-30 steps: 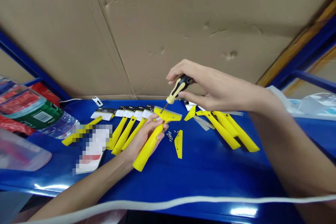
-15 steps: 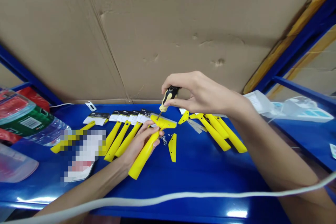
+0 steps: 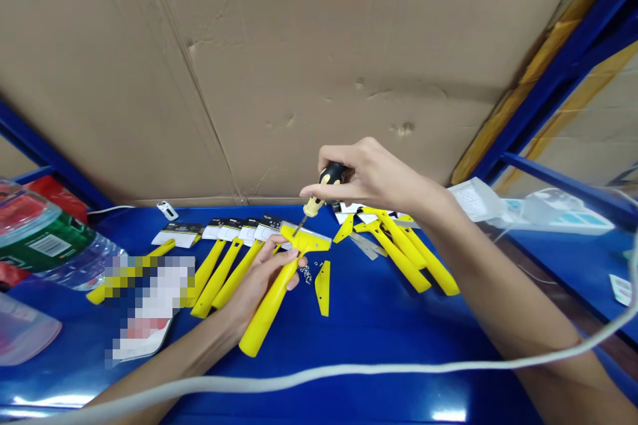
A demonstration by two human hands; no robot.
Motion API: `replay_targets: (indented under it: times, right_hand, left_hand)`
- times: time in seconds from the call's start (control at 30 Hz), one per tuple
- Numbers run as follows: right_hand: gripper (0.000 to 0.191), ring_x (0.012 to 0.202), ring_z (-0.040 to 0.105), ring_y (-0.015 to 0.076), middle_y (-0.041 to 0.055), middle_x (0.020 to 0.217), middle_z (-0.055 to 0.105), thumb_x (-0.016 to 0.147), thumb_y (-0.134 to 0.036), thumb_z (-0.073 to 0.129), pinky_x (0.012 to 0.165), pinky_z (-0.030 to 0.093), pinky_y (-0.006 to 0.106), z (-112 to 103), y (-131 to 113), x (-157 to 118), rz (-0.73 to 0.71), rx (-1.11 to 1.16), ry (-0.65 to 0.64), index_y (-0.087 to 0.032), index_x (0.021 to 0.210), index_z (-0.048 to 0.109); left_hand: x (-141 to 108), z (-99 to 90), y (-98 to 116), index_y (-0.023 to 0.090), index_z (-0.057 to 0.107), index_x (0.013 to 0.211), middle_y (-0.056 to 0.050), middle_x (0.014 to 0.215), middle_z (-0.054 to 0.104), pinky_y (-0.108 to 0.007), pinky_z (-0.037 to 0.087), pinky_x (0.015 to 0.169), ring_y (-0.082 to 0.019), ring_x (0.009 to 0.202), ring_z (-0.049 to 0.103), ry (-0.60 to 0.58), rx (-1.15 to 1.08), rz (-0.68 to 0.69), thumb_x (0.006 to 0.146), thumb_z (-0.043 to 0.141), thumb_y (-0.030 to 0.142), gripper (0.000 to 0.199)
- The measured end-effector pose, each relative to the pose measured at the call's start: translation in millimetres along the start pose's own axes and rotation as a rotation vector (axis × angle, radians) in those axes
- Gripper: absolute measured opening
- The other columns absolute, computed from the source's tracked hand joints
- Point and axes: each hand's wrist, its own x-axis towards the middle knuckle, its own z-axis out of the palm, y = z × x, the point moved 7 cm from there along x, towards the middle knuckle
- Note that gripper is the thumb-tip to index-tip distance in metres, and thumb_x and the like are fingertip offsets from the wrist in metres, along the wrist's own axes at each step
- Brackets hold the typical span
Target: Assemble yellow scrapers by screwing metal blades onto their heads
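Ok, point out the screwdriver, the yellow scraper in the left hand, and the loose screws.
Screwdriver [image 3: 325,187], head view, on the black-and-yellow handle.
Yellow scraper [image 3: 259,325], head view, on the handle below the left hand.
Loose screws [image 3: 306,273], head view, on the small pile.

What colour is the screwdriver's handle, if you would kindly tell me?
The handle is black and pale yellow, in the head view.
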Motion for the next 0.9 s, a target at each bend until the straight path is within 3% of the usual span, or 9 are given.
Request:
replay_targets:
  times: [0.2,0.4,0.53,0.63,0.73,0.83,0.9]
  right_hand:
    - [0.054,0.053,0.037,0.0097,-0.007,0.056,0.05,0.095,-0.069,0.073,0.061,0.027,0.029,1,2,0,0.035,-0.109,-0.007,-0.02,0.077,0.061]
    - [0.071,0.052,0.03,0.0113,-0.004,0.049,0.045,0.093,-0.08,0.066,0.061,0.028,0.032,-7,11,1,0.158,-0.281,0.03,-0.022,0.057,0.05]
    - [0.063,0.052,0.051,0.0136,-0.0002,0.054,0.061,0.097,-0.075,0.065,0.058,0.035,0.031,-21,28,-2,0.25,-0.105,0.08,-0.02,0.066,0.062]
    - [0.05,0.065,0.069,0.0189,0.0037,0.073,0.073,0.096,-0.069,0.071,0.058,0.044,0.031,-36,47,-7,0.304,0.132,0.138,-0.021,0.084,0.068]
    - [0.039,0.087,0.076,0.0237,0.0095,0.098,0.081,0.098,-0.061,0.072,0.071,0.057,0.035,-50,66,-14,0.298,0.272,0.187,-0.023,0.097,0.062]
    - [0.025,0.091,0.078,0.0237,0.009,0.096,0.081,0.105,-0.044,0.064,0.083,0.058,0.038,-44,85,-18,0.309,0.27,0.061,-0.023,0.115,0.054]
    - [0.022,0.079,0.077,0.0221,0.0078,0.087,0.079,0.106,-0.033,0.058,0.077,0.056,0.035,-22,106,-24,0.448,0.107,-0.174,-0.02,0.124,0.056]
  left_hand:
    - [1,-0.9,-2,0.026,0.046,0.107,-0.001,0.085,0.073,-0.017,0.038,0.049,-0.009,0.052,0.059,0.012,0.033,0.03,0.085,0.089,0.031,0.049]
    - [0,-0.8,1,0.026,0.048,0.109,-0.002,0.09,0.074,-0.019,0.041,0.054,-0.009,0.056,0.061,-0.035,0.056,0.095,0.091,0.085,0.03,0.042]
    - [-4,0.6,11,0.026,0.051,0.112,-0.003,0.095,0.074,-0.02,0.044,0.057,-0.01,0.062,0.063,-0.049,0.046,0.126,0.092,0.085,0.029,0.04]
    - [-8,0.7,27,0.025,0.055,0.113,-0.003,0.093,0.072,-0.02,0.045,0.057,-0.009,0.06,0.06,-0.06,0.033,0.169,0.093,0.084,0.03,0.036]
    - [-14,-0.9,49,0.025,0.06,0.116,-0.003,0.093,0.071,-0.02,0.049,0.058,-0.01,0.063,0.062,-0.064,0.003,0.261,0.092,0.084,0.027,0.034]
    - [-19,-4.6,70,0.028,0.063,0.124,-0.002,0.096,0.069,-0.021,0.054,0.063,-0.011,0.068,0.063,-0.049,-0.053,0.363,0.092,0.083,0.023,0.038]
    - [-20,-7.6,78,0.029,0.063,0.127,-0.002,0.1,0.07,-0.022,0.055,0.065,-0.01,0.068,0.062,-0.032,-0.068,0.409,0.093,0.082,0.022,0.04]
